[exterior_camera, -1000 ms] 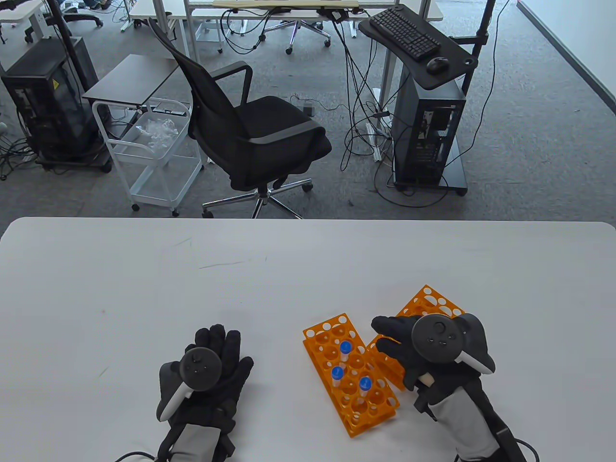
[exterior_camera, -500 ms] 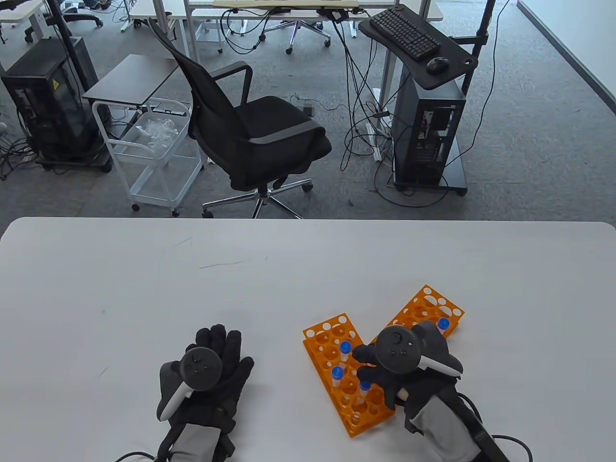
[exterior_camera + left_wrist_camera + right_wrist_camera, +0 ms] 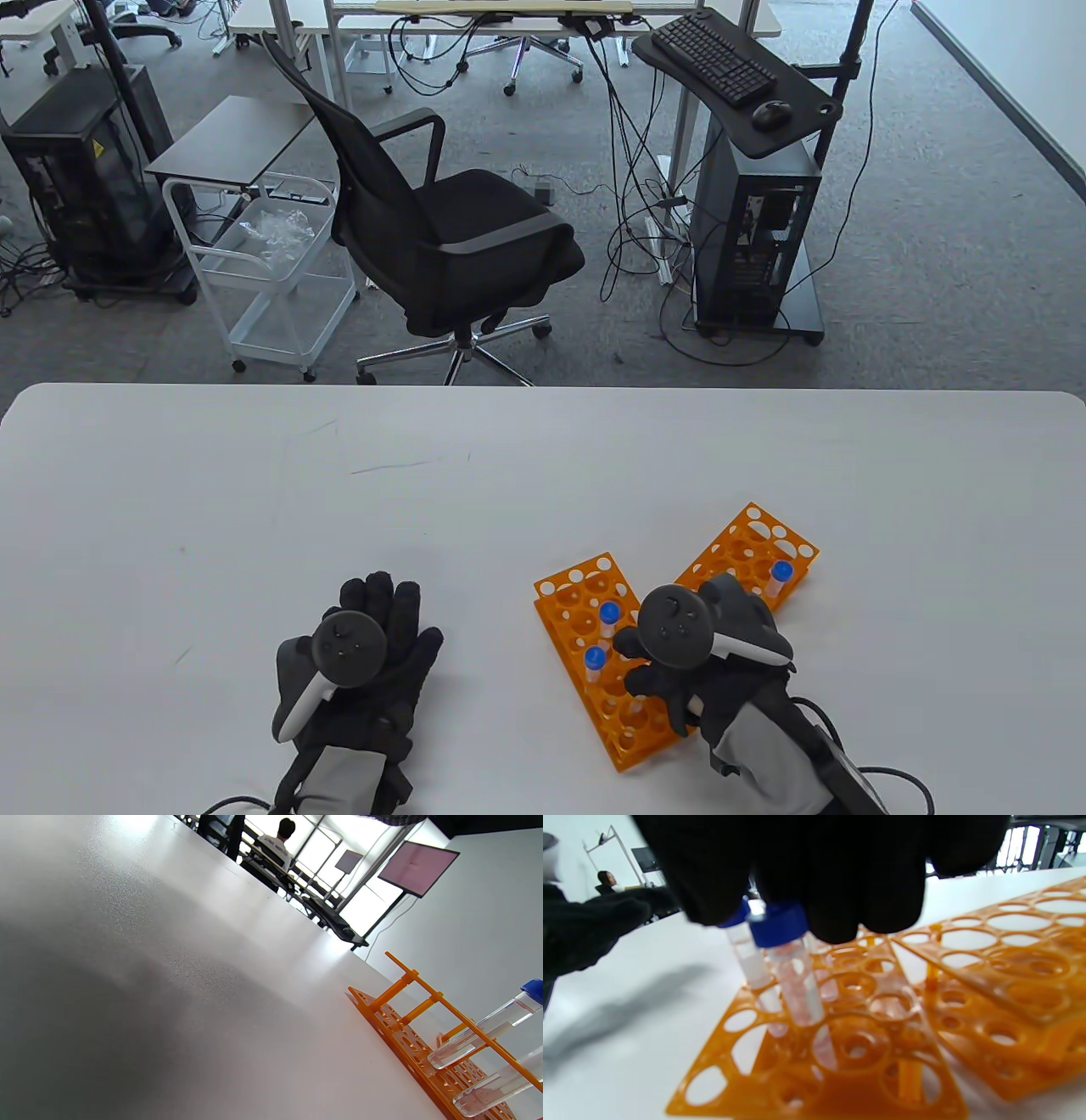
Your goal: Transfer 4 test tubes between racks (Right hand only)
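Note:
Two orange racks lie on the white table. The left rack holds two visible blue-capped test tubes. The right rack holds one tube. My right hand hovers over the near right part of the left rack and hides what is under it. In the right wrist view its fingertips sit on top of a blue-capped tube that stands in the rack; the thumb is spread away. My left hand rests flat on the table.
The left wrist view shows the left rack's side with tubes leaning in it. An office chair and a computer stand stand beyond the table's far edge.
My right hand has moved left and nearer, from over the right rack to over the left rack's near tube, uncovering a tube standing in the right rack. The left hand has barely shifted.

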